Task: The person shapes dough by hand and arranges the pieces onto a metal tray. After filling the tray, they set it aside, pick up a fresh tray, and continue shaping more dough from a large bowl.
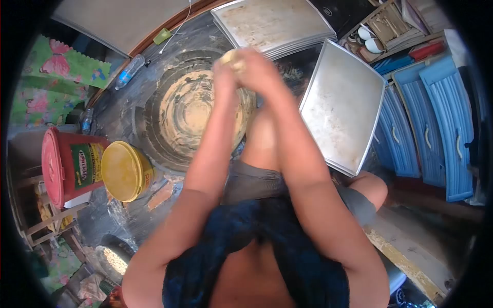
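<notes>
My left hand point(226, 78) and my right hand point(256, 72) are together over the upper right rim of a large round metal basin point(145, 134). Between them they grip a pale yellow lump of dough point(231, 59); fingers of both hands are partly hidden. Tan, floury residue coats the inside of the basin in rings. Just right of my right forearm, a flat metal baking tray point(345, 105) lies at a slant. Beyond my hands lies a stack of similar trays point(275, 23).
At the left stand a yellow lidded bucket point(123, 172) and a red lidded bucket point(72, 167). Water bottles point(130, 72) lie near the wall. Blue drawers point(411, 126) line the right side. A pan point(110, 259) sits at lower left.
</notes>
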Motion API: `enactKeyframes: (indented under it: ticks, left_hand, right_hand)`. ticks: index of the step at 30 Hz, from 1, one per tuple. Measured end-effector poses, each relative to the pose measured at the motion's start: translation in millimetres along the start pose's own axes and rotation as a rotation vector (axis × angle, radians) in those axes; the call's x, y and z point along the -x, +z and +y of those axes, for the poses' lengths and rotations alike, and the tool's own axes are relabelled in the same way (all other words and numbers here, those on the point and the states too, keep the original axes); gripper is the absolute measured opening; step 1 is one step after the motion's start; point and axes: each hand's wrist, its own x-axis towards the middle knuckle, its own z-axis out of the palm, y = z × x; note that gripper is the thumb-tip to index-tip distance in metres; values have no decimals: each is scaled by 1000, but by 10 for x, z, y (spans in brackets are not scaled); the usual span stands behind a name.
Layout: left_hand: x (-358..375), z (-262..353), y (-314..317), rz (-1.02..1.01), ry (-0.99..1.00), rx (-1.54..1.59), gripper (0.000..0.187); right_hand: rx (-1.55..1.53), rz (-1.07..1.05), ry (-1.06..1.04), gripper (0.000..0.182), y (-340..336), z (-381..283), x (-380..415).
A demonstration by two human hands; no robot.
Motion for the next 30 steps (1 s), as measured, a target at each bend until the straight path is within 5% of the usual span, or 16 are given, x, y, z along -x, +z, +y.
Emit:
enactKeyframes:
  ticks: [1, 3, 5, 6, 7, 9, 11, 13, 15, 16, 18, 21, 23, 24, 28, 30]
  left_hand:
    - [157, 110, 413, -29, 28, 33, 26]
    - [116, -322, 976, -220, 161, 43, 26]
    - [196, -421, 1471, -614, 189, -277, 31]
    - [320, -679, 1751, -514, 311, -414, 30]
    - [460, -871, 1971, -408, 424, -558, 30]
    - [617, -1027, 2079, -650, 365, -773, 36]
    - [554, -1211, 1950, -1120, 40, -1040, 48]
    - [462, -1146, 1786, -1464, 42, -1180, 60]
    - [367, -577, 1528, -1450, 2, -1108, 61]
    - [254, -507, 1332, -1335, 51, -919, 60]
    - [-102, -442, 862, -1039, 116, -632, 57]
    - [-630, -484, -47, -409, 193, -753, 57]
    - [-762, -486, -536, -244, -128, -689, 56]
    - [-871, -546, -767, -225, -135, -693, 56]
    - [-1101, -1081, -1486, -68, -194, -943, 52]
    - [-1291, -1604, -1812, 10, -171, -1085, 47]
  right_hand:
    - [40, 79, 90, 37, -286, 62, 110]
    - [194, 482, -89, 24, -693, 407, 338]
    - [282, 595, 38, 27, -1087, 677, 586]
    - [342, 661, 134, 29, -1206, 795, 726]
    - [399, 677, 232, 31, -1270, 948, 862]
    - [491, 630, 387, 40, -1273, 1580, 1085]
    - [602, 416, 480, 50, -1034, 2421, 1451]
    - [697, 266, 490, 53, -1141, 2589, 1581]
    - [499, 78, 611, 58, -1311, 2374, 1498]
    - [679, 106, 584, 53, -1358, 2348, 1465]
    - [548, 57, 713, 49, -1578, 1928, 1140]
    - [512, 333, 318, 44, -1339, 1203, 417]
    - [317, 398, 96, 42, -735, 659, -169]
    - [193, 351, 135, 41, -323, 321, -347]
    - [473, -344, 123, 41, 1401, 444, -561]
    - [560, -953, 253, 43, 2024, 765, -448]
